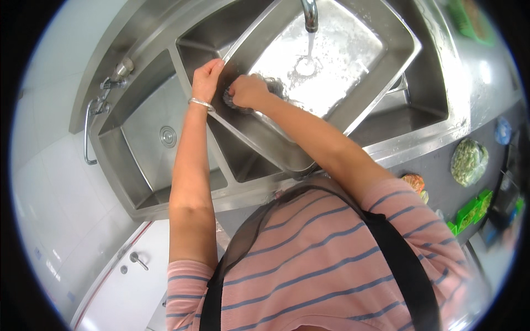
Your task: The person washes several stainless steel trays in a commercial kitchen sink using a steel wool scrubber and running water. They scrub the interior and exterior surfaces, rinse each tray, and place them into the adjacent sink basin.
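Note:
A large rectangular stainless steel pan (pixel 368 97) lies askew across the right sink basin, its near end over the front ledge. My left hand (pixel 206 78) grips the pan's left rim, thumb on top. Inside the pan, my right hand (pixel 249 92) presses a steel wool scourer (pixel 232 99) against the left wall; the fingers hide part of it. Water runs from a chrome faucet spout (pixel 310 18) onto the pan's shiny wet floor.
To the left is a second sink basin (pixel 145 124) with a round drain (pixel 167 136). A wall faucet (pixel 101 103) stands beyond it. On the floor at right are a bag of green vegetables (pixel 469 162) and green baskets (pixel 474 212). A white door (pixel 124 285) is at lower left.

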Motion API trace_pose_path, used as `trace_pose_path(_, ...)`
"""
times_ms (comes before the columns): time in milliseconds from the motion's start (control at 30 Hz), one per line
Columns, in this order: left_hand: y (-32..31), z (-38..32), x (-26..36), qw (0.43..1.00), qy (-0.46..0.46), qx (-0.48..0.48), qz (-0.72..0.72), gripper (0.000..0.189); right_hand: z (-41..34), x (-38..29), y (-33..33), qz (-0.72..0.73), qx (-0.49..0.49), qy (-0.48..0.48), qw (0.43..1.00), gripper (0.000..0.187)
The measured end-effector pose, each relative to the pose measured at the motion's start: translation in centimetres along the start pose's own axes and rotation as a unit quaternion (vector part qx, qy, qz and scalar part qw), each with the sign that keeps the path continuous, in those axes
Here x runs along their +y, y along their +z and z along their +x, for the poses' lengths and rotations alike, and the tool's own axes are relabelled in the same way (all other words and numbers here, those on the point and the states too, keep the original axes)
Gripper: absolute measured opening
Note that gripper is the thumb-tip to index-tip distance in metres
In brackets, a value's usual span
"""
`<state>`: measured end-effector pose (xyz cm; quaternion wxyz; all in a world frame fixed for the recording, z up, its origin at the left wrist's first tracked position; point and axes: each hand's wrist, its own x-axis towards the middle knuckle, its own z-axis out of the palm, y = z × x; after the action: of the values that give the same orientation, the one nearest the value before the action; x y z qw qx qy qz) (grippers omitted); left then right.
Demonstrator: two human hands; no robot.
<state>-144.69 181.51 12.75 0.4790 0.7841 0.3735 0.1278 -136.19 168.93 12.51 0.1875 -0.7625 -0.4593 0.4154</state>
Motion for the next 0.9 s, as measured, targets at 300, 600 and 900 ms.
trace_pose_path(300, 1.3, -2.4, 5.4, 0.971, 0.049, 0.017, 0.234, 0.029, -0.8, 6.0, 0.2, -0.271, 0.134, -0.168, 0.938, 0.022)
trace_pose_path(600, 1.7, -1.9, 5.8, 0.955, 0.086, 0.067, 0.277, 0.028, 1.4, 21.5, -16.3, -0.246, 0.32, 0.121, 0.907, 0.047)
trace_pose_path(900, 1.6, -2.3, 4.8, 0.938, 0.016, 0.039, 0.345, 0.025, -4.3, 11.3, -2.6, -0.228, 0.126, 0.103, 0.96, 0.05)
